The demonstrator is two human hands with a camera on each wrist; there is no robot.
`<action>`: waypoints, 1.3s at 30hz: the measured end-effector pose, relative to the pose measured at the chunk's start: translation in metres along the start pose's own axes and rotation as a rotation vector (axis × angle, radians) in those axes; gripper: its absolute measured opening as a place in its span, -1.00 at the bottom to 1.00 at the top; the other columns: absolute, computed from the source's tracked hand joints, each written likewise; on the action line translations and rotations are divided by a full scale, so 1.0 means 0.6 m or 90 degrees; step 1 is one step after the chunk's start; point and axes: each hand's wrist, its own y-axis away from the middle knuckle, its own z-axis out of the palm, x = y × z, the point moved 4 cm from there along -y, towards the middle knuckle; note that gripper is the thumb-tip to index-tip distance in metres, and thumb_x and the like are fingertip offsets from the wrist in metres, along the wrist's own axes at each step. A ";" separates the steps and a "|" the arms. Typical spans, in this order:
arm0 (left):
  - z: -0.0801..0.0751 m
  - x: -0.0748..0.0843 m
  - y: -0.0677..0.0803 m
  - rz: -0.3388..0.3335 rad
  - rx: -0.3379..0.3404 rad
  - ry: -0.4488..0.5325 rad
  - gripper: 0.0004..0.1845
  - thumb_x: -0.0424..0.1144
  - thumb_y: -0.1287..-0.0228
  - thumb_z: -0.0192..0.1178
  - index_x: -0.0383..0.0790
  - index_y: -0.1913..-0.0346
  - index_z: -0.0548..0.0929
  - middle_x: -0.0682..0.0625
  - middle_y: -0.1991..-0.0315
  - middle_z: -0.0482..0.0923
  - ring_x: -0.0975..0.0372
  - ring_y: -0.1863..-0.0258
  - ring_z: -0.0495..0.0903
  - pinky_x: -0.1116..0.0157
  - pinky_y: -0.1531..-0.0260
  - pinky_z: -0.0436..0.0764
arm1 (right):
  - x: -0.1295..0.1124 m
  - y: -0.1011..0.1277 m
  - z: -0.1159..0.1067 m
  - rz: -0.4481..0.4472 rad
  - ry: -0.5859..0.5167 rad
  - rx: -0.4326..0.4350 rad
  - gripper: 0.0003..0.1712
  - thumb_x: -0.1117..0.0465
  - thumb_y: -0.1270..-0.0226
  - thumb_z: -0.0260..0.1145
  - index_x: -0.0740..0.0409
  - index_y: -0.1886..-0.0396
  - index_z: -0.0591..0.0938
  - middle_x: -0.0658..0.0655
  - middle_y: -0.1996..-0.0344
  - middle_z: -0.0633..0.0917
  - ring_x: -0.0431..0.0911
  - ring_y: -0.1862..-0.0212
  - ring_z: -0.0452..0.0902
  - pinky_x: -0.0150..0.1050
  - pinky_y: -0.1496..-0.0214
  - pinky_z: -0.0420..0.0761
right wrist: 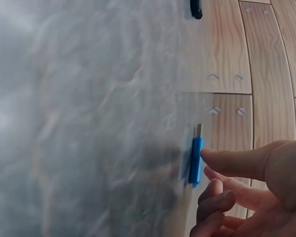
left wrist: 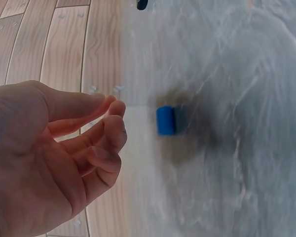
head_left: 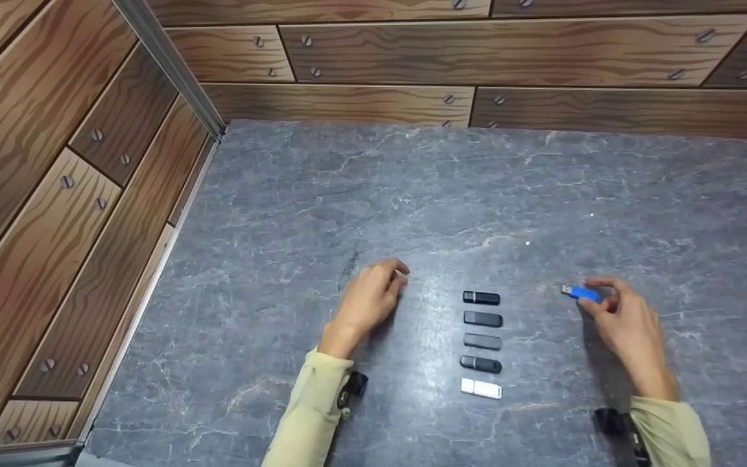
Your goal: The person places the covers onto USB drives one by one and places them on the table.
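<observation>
My right hand (head_left: 629, 331) pinches a blue USB flash drive (head_left: 584, 294) between thumb and index finger. Its bare metal plug (head_left: 566, 290) points left. In the right wrist view, the thumb tip meets the side of the blue drive (right wrist: 196, 160), low over the tabletop. My left hand (head_left: 366, 297) hovers left of the row of drives, its fingers loosely bent around nothing. A small blue cap (left wrist: 165, 121) lies just past its fingertips in the left wrist view. From the head view that cap cannot be seen.
Between the hands runs a column of flash drives: a black one (head_left: 481, 298) farthest away, several dark ones like the grey one (head_left: 482, 341), and a white one (head_left: 481, 388) nearest. Wood-patterned panels (head_left: 516, 55) border the grey marbled table (head_left: 373, 194) at back and left.
</observation>
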 end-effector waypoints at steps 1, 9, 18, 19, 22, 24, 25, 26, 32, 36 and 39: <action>-0.003 -0.001 0.001 0.000 0.004 0.002 -0.79 -0.29 -0.58 0.17 -0.20 -0.09 0.75 -0.06 0.17 0.81 0.15 0.27 0.74 0.16 0.22 0.71 | 0.003 0.000 0.001 0.005 0.002 -0.006 -0.51 0.07 -0.56 0.34 0.22 -0.33 0.57 0.12 0.38 0.67 -0.14 0.48 0.39 -0.27 0.43 0.32; -0.014 -0.017 0.016 -0.011 -0.043 -0.045 -0.80 -0.34 -0.53 0.21 -0.21 -0.07 0.75 -0.10 0.10 0.78 0.08 0.16 0.74 0.07 0.08 0.72 | 0.014 -0.007 -0.001 0.005 0.004 -0.029 -0.56 0.10 -0.61 0.27 0.28 -0.29 0.54 0.18 0.34 0.66 -0.09 0.43 0.41 -0.26 0.42 0.35; -0.010 -0.027 0.043 -0.038 -0.052 -0.079 -0.68 -0.18 -0.32 0.48 -0.15 -0.08 0.69 -0.03 0.20 0.67 0.13 0.28 0.61 0.11 0.24 0.64 | 0.016 -0.001 -0.001 -0.007 -0.006 -0.030 -0.54 0.03 -0.59 0.30 0.29 -0.22 0.57 0.16 0.32 0.67 -0.14 0.39 0.39 -0.28 0.36 0.30; -0.009 -0.028 0.046 -0.036 -0.051 -0.082 -0.68 -0.21 -0.31 0.48 -0.13 -0.06 0.69 -0.02 0.20 0.66 0.14 0.29 0.60 0.12 0.26 0.64 | 0.015 0.000 -0.001 -0.011 -0.009 -0.023 -0.55 0.03 -0.59 0.32 0.28 -0.21 0.59 0.15 0.30 0.67 -0.18 0.39 0.39 -0.30 0.35 0.30; -0.008 -0.032 0.051 -0.028 -0.050 -0.094 -0.73 -0.26 -0.28 0.48 -0.10 -0.01 0.72 0.00 0.22 0.64 0.15 0.33 0.59 0.15 0.29 0.62 | 0.009 0.003 -0.001 -0.022 -0.031 0.001 -0.56 0.04 -0.56 0.36 0.29 -0.19 0.62 0.12 0.29 0.68 -0.29 0.41 0.39 -0.35 0.36 0.33; -0.007 -0.034 0.054 -0.023 -0.045 -0.102 -0.78 -0.27 -0.28 0.48 -0.10 0.04 0.74 0.01 0.23 0.64 0.15 0.33 0.60 0.15 0.30 0.63 | 0.004 0.005 -0.001 -0.032 -0.053 0.020 -0.57 0.06 -0.53 0.38 0.29 -0.17 0.65 0.07 0.31 0.68 -0.36 0.42 0.39 -0.39 0.37 0.35; -0.007 -0.035 0.055 -0.022 -0.042 -0.106 -0.80 -0.27 -0.29 0.47 -0.09 0.06 0.75 0.02 0.23 0.64 0.15 0.34 0.61 0.15 0.30 0.63 | 0.001 0.006 -0.001 -0.035 -0.065 0.026 -0.57 0.07 -0.52 0.40 0.28 -0.16 0.65 0.02 0.32 0.67 -0.38 0.43 0.39 -0.39 0.38 0.36; -0.006 -0.036 0.056 -0.022 -0.040 -0.109 -0.82 -0.25 -0.30 0.47 -0.09 0.08 0.75 0.02 0.23 0.65 0.15 0.33 0.63 0.15 0.30 0.64 | -0.003 0.007 0.000 -0.038 -0.079 0.031 -0.58 0.08 -0.51 0.41 0.28 -0.16 0.66 -0.05 0.34 0.65 -0.39 0.44 0.40 -0.40 0.40 0.38; -0.004 -0.037 0.056 -0.026 -0.035 -0.107 -0.86 -0.18 -0.33 0.46 -0.09 0.11 0.77 0.04 0.22 0.66 0.17 0.32 0.64 0.15 0.29 0.64 | -0.019 0.018 0.006 -0.051 -0.160 0.025 -0.62 0.11 -0.49 0.43 0.24 -0.14 0.67 -0.42 0.37 0.53 -0.40 0.51 0.42 -0.43 0.47 0.45; -0.003 -0.038 0.053 -0.028 -0.020 -0.069 -0.86 -0.19 -0.33 0.46 -0.11 0.13 0.78 0.06 0.24 0.73 0.21 0.31 0.67 0.19 0.25 0.66 | -0.028 0.025 0.012 -0.056 -0.209 0.008 -0.63 0.14 -0.49 0.42 0.24 -0.15 0.66 -0.47 0.35 0.55 -0.37 0.55 0.47 -0.42 0.50 0.50; 0.002 -0.040 0.049 -0.037 -0.028 0.047 -0.87 -0.23 -0.33 0.44 -0.15 0.13 0.79 0.04 0.28 0.80 0.30 0.39 0.66 0.31 0.31 0.65 | -0.031 0.031 0.018 -0.054 -0.255 -0.008 -0.61 0.16 -0.50 0.41 0.29 -0.17 0.64 -0.42 0.31 0.64 -0.31 0.56 0.55 -0.39 0.51 0.56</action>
